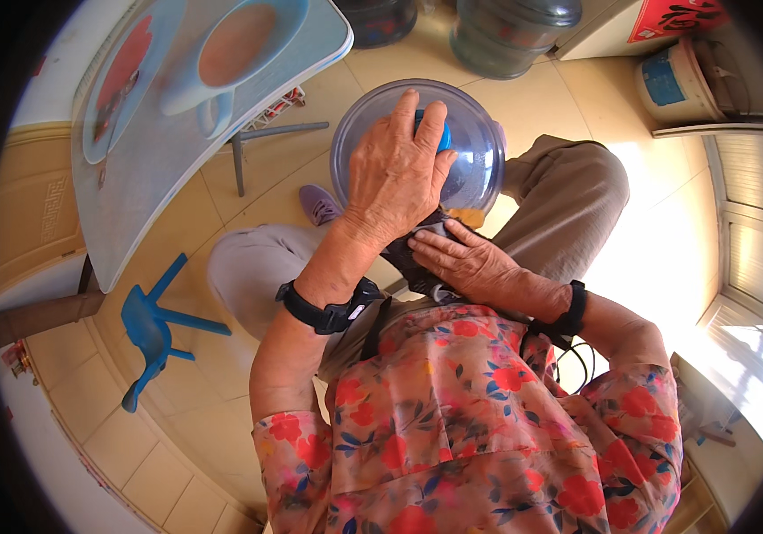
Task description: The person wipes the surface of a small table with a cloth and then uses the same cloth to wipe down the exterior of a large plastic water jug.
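A large clear plastic water bottle (471,173) stands upright between my knees, seen from above. My left hand (398,163) lies over its top, with fingers and thumb around the blue cap (445,137); the palm side is hidden. My right hand (471,263) is at the near side of the bottle, fingers laid over a bunched dark cloth (411,260) with a grey patch. Part of the cloth hangs down over my lap. A small yellow-brown patch (467,217) shows at the bottle's near edge, and I cannot tell what it is.
A table (148,207) with a printed cup pattern stands at the left. Two more water bottles (515,33) (375,20) are at the back. A blue plastic stool (144,327) lies tipped on the tiled floor. A white bucket (678,83) sits at the upper right.
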